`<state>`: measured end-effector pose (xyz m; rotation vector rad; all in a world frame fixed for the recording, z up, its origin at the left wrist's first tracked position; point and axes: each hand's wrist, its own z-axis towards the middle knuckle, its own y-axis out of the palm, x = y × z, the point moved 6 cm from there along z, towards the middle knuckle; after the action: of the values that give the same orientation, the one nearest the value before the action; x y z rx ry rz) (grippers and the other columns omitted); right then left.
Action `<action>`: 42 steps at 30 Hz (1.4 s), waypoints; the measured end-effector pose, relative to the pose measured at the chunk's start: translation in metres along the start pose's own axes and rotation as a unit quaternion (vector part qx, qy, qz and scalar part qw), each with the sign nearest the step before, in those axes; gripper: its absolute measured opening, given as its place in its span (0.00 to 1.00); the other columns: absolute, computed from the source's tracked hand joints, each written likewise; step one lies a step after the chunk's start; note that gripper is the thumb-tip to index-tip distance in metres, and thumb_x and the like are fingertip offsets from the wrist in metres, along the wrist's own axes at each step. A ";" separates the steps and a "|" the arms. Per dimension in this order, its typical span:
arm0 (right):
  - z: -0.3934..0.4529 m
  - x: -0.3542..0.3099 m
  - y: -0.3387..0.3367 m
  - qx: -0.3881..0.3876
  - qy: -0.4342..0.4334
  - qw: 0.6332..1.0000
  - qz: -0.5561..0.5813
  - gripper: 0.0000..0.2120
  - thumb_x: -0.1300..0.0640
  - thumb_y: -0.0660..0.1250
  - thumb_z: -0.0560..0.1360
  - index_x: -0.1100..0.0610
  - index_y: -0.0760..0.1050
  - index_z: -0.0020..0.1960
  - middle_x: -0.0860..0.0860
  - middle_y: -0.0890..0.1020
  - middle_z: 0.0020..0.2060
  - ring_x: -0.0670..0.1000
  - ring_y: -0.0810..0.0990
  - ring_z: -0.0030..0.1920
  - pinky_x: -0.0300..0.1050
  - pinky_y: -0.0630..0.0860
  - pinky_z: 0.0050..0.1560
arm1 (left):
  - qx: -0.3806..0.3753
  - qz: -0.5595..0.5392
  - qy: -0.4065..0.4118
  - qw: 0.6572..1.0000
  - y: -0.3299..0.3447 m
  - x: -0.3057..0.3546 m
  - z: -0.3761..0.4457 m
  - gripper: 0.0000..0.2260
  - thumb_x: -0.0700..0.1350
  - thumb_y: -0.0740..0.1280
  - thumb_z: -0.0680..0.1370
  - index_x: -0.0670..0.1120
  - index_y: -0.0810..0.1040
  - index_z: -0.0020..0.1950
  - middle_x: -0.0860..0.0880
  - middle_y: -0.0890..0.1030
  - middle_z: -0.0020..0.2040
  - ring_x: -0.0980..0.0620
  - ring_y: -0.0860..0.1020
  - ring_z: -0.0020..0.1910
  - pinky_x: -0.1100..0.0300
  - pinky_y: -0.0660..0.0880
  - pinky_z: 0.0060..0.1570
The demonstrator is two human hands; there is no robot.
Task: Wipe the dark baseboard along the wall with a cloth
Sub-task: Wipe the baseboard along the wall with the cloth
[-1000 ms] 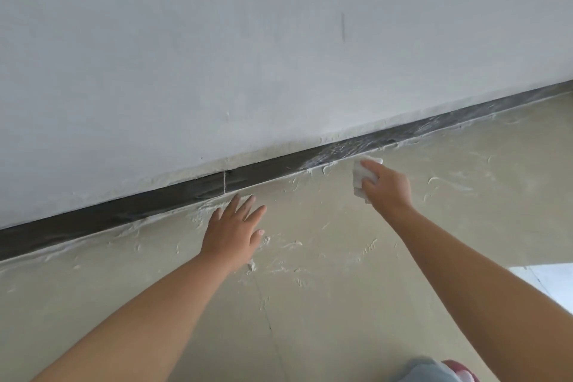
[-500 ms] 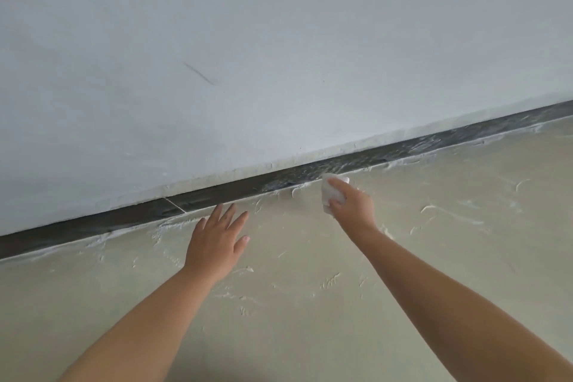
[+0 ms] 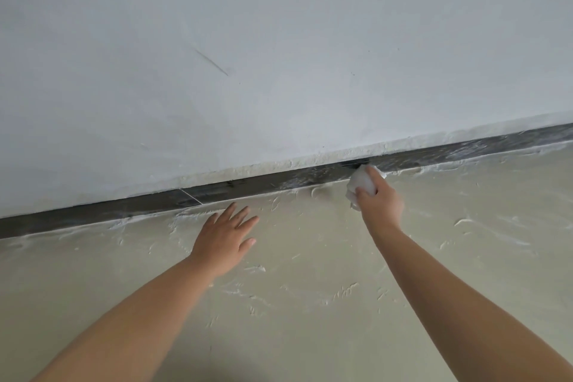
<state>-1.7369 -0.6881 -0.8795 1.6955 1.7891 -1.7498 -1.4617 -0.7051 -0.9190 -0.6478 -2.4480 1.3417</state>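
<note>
Grip: right hand [image 3: 379,198] is clamping cloth [image 3: 361,180] vs. baseboard [image 3: 279,181] at wall foot, having shifted rightward since 1 s ago, left hand [image 3: 224,237] splayed on floor, so wiping is advancing.

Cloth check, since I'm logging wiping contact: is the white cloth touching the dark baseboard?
Touching. In the head view, the cloth in the right hand presses its top edge against the baseboard.

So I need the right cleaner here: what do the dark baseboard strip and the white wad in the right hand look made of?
Dark baseboard strip: looks like glossy tile or stone, given a thin pale joint line and sheen; smeared with whitish residue.
White wad: soft and crumpled, cloth or paper, can't tell which; gripped in the right hand.
</note>
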 end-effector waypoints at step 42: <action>-0.024 -0.020 0.038 0.091 0.008 0.994 0.057 0.24 0.65 0.60 0.75 0.48 0.67 0.68 0.48 0.71 0.28 0.45 0.65 0.27 0.34 0.61 0.24 | 0.099 -0.079 0.087 0.988 0.025 0.002 0.006 0.23 0.49 0.59 0.78 0.48 0.59 0.72 0.39 0.49 0.74 0.35 0.49 0.73 0.42 0.47 0.70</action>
<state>-1.6879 -0.6933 -0.8810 1.8442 1.5472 -1.9048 -1.4599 -0.6965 -0.9432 -0.4879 -2.1458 1.3796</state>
